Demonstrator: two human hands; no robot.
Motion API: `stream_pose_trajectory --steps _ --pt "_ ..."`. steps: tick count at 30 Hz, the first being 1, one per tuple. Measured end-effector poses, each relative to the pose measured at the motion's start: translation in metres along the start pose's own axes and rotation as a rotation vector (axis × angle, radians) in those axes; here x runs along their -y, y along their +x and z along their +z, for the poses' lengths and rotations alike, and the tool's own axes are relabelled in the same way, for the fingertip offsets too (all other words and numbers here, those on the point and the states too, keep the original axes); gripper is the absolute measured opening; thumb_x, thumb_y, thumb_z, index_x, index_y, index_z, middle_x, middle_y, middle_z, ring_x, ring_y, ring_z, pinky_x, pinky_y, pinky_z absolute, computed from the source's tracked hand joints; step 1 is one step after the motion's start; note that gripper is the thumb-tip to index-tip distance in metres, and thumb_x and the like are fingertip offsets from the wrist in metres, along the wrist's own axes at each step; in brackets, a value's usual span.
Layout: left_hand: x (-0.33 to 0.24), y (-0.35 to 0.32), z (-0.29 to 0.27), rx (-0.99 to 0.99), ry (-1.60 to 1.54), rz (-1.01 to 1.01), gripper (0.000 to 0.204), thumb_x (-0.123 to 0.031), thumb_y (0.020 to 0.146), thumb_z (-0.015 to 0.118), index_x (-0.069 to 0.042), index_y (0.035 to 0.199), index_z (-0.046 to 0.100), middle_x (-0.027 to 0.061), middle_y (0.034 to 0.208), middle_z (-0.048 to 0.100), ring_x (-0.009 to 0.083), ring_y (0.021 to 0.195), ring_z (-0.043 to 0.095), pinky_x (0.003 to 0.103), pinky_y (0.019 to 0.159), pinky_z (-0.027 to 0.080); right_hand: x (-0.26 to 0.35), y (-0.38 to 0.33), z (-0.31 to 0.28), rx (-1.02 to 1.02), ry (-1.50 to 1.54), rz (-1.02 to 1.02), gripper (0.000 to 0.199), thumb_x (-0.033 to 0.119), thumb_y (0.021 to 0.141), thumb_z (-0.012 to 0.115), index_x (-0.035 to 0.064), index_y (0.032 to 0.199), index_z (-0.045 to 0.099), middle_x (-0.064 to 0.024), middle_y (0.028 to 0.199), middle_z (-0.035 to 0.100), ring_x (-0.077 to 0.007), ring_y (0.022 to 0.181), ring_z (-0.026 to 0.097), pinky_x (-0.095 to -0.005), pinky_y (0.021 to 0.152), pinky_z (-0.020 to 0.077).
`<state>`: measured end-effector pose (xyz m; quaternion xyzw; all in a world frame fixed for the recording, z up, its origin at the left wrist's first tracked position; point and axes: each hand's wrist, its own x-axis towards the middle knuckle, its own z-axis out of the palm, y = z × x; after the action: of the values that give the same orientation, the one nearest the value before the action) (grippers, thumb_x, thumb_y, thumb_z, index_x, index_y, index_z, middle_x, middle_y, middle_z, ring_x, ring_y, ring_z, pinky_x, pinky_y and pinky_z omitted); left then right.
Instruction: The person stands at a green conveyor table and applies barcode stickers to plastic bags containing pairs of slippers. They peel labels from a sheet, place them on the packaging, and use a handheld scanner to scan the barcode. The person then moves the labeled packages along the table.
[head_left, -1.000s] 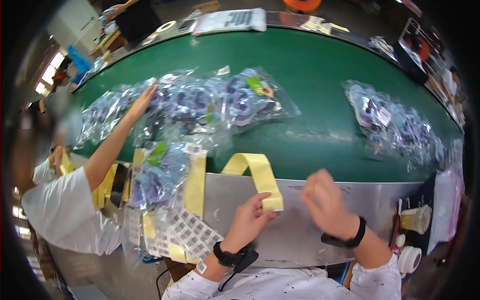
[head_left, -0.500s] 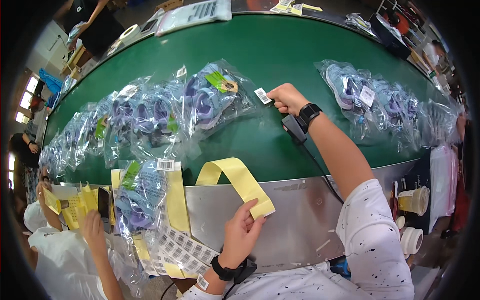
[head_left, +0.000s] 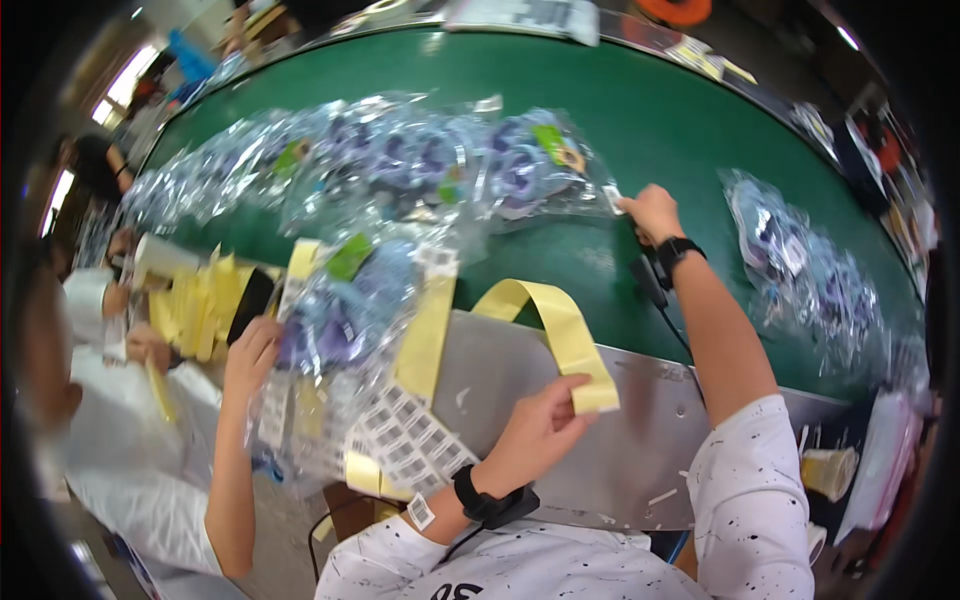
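Note:
My left hand [head_left: 545, 425] is closed on the end of a looped yellow strip of label backing [head_left: 560, 320], above the metal table edge. Between the fingertips of my right hand [head_left: 655, 214] is a small white barcode label [head_left: 613, 199]. That label meets the right edge of a clear bag of blue-and-purple shoes [head_left: 525, 165]; whether it is stuck down I cannot tell. The bag carries a green tag [head_left: 549, 142] and lies on the green work surface [head_left: 640, 120]. Another barcode label [head_left: 421, 511] clings to my left forearm.
A row of bagged shoes [head_left: 230, 155] stretches left, and more bagged shoes [head_left: 800, 255] lie right. Beside my left arm are another bagged pair [head_left: 350, 300] and barcode label sheets [head_left: 410, 430]. At left, a co-worker's hand [head_left: 255, 350] touches that bag. A drink cup [head_left: 828, 472] stands right.
The view has swung, shifting everything in the picture. My right hand has brought the label from just beside the bag onto its edge. My left hand still grips the yellow strip. The co-worker's hand has reached the near bag.

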<state>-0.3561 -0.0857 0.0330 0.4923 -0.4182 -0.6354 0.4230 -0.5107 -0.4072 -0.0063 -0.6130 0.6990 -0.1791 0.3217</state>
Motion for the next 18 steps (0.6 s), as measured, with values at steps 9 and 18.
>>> stream_pose_trajectory --steps 9,18 --pt "-0.056 -0.179 -0.125 0.188 0.322 -0.083 0.018 -0.017 0.09 0.066 0.0 0.083 0.067 0.0047 0.072 0.066 0.0114 0.062 0.058 0.027 0.057 0.045 -0.027 -0.041 0.011 -0.136 0.073 -0.254 0.017 0.015 0.081 0.067 -0.0001 0.077 0.06 -0.0077 0.063 0.062 -0.0146 0.051 0.061 -0.0292 0.047 0.0522" --pt "0.188 -0.362 -0.243 -0.737 0.124 -0.985 0.022 -0.021 0.087 0.067 -0.003 0.075 0.066 0.0045 0.067 0.063 0.0131 0.054 0.06 0.027 0.046 0.051 0.07 -0.149 0.044 0.495 0.544 -0.187 0.021 0.023 0.09 0.065 0.0028 0.087 0.062 -0.0006 0.067 0.057 -0.0082 0.056 0.054 -0.0229 0.052 0.0443"
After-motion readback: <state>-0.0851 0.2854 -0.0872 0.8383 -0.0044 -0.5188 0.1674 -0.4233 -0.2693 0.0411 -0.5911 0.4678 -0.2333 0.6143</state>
